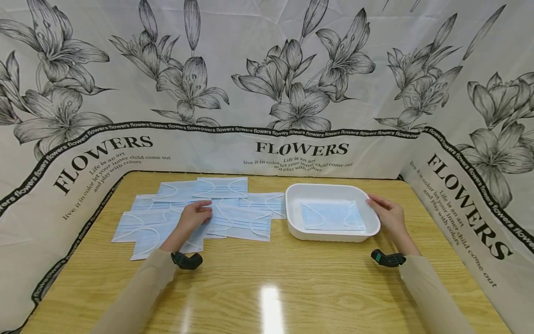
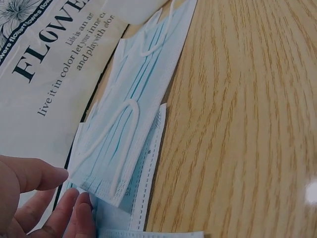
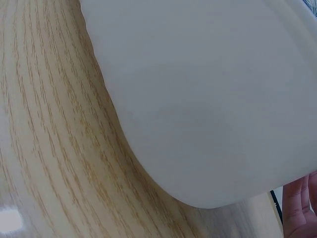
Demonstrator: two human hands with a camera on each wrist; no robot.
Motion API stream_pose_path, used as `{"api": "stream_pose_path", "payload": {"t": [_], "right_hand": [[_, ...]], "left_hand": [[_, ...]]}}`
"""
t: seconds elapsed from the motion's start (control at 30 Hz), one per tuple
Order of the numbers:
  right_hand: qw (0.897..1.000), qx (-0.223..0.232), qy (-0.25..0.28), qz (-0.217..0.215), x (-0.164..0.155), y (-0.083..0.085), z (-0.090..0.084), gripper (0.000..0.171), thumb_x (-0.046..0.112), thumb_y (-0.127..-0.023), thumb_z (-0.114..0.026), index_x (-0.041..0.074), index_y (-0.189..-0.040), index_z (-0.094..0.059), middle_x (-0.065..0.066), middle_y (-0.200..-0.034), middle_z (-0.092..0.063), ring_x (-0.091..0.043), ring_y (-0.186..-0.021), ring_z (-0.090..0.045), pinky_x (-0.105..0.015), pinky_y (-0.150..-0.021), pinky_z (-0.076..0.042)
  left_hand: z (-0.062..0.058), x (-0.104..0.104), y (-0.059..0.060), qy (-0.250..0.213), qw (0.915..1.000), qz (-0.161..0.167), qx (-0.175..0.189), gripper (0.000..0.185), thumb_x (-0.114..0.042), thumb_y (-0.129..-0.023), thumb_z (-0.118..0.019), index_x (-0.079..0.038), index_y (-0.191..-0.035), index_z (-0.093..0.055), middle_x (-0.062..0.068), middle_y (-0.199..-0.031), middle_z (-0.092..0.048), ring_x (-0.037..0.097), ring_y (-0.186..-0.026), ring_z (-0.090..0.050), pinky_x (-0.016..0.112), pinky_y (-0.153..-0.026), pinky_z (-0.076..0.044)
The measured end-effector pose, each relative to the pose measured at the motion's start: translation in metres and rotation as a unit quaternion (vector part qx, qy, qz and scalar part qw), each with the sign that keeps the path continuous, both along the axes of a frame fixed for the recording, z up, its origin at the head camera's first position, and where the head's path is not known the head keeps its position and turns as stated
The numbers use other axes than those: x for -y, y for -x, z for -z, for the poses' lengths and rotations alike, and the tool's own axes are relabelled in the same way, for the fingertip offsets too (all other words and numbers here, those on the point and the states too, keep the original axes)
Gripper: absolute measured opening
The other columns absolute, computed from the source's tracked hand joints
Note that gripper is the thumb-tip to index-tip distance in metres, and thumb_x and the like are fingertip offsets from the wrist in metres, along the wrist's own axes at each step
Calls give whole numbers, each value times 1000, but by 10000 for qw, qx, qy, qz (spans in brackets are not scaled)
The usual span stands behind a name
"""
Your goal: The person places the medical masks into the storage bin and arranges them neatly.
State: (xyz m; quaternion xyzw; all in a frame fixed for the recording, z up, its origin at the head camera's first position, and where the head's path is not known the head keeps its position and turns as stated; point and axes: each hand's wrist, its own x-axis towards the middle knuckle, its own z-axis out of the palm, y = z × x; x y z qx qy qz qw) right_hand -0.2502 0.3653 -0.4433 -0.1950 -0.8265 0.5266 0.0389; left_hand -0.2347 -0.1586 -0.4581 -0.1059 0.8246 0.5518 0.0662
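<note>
Several pale blue face masks point(image 1: 242, 222) with white ear loops lie overlapping on the left part of the table. My left hand point(image 1: 195, 219) is over the middle of them. In the left wrist view its thumb point(image 2: 42, 174) is at the corner of one face mask point(image 2: 126, 114), with a gap between thumb and fingers. Right of the masks stands a white plastic tray point(image 1: 333, 236), with a face mask point(image 1: 331, 215) lying flat inside. My right hand point(image 1: 388, 215) holds the tray's right rim; in the right wrist view the tray wall hides most of that hand.
The wooden table point(image 1: 233, 287) reaches toward me in front of the masks and tray. A white cloth point(image 1: 200, 153) printed with flowers and lettering hangs behind the table and along both sides. Each wrist wears a black band point(image 1: 187, 260).
</note>
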Motion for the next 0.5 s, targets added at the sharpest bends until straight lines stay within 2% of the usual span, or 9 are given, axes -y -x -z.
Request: {"api": "stream_pose_path", "payload": {"t": [0.33, 0.5], "right_hand": [[9999, -77, 109, -10, 1, -2, -2, 63, 46, -90, -62, 8, -139, -51, 4, -138, -56, 6, -103, -51, -4, -81, -47], [10000, -35, 68, -46, 2, -3, -3, 64, 47, -90, -61, 9, -140, -50, 1, -142, -53, 6, -105, -51, -5, -83, -47]], "left_hand": [[4, -3, -1, 197, 9998, -26, -27, 44, -9, -92, -60, -1, -135, -53, 23, -125, -61, 29, -107, -62, 27, -80, -53], [3, -5, -1, 385, 9992, 57, 98, 46, -11, -92, -61, -4, -137, -51, 22, -127, -59, 31, -114, -59, 38, -91, -51]]}}
